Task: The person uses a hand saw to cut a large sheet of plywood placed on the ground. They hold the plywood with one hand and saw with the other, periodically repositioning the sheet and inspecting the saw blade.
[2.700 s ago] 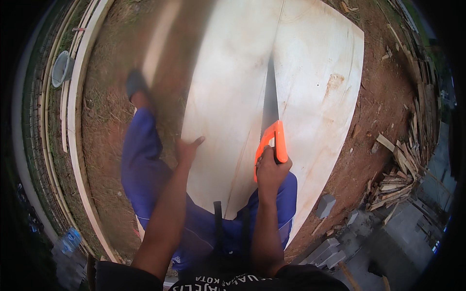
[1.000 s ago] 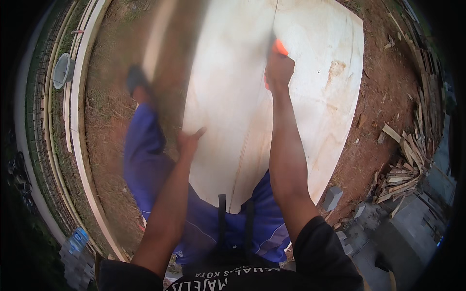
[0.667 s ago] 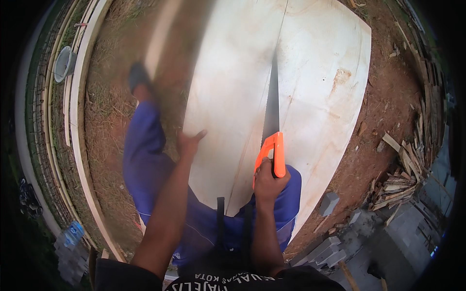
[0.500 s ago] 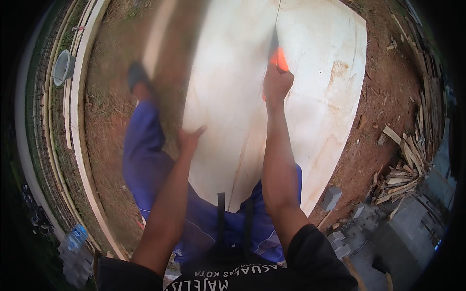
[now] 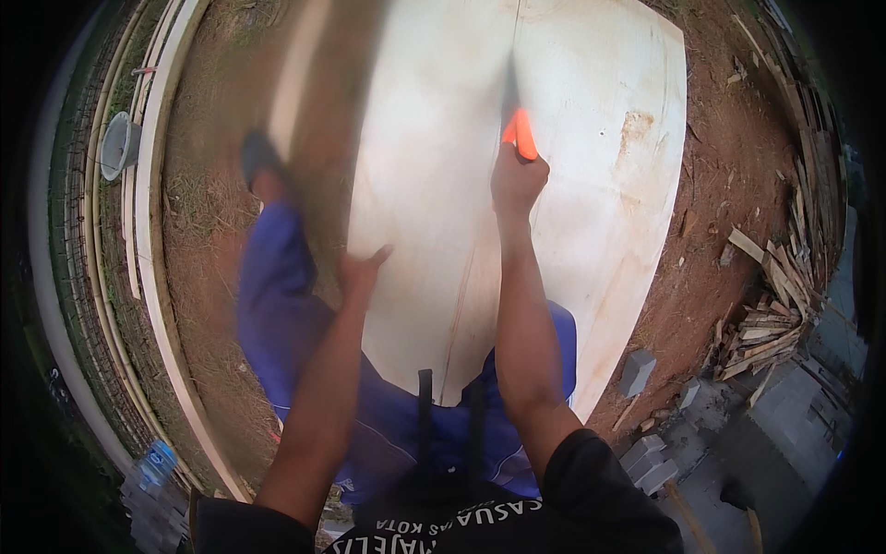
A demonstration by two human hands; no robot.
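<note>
A large pale plywood sheet [image 5: 420, 175] stretches out in front of me, with a thin dark line running lengthwise along it. My right hand [image 5: 519, 185] is wrapped round the orange handle of a handsaw [image 5: 523, 134], whose blurred dark blade points away from me along that line. At the sheet's left edge, my left hand [image 5: 363, 270] has its thumb on top, while its fingers curl over the side and are mostly hidden. My legs in blue trousers [image 5: 286, 295] are by the near end of the sheet, the right one partly under it.
Long timber beams [image 5: 152, 231] and bamboo poles lie on the left, beside a grey bucket [image 5: 120, 146]. On the right are a heap of wood offcuts [image 5: 771, 323] and grey blocks [image 5: 637, 372]. A plastic bottle [image 5: 157, 462] is at the lower left.
My right hand has pulled the handsaw back toward me along the line. My left hand keeps its place on the sheet's edge. The whole view has shifted slightly.
</note>
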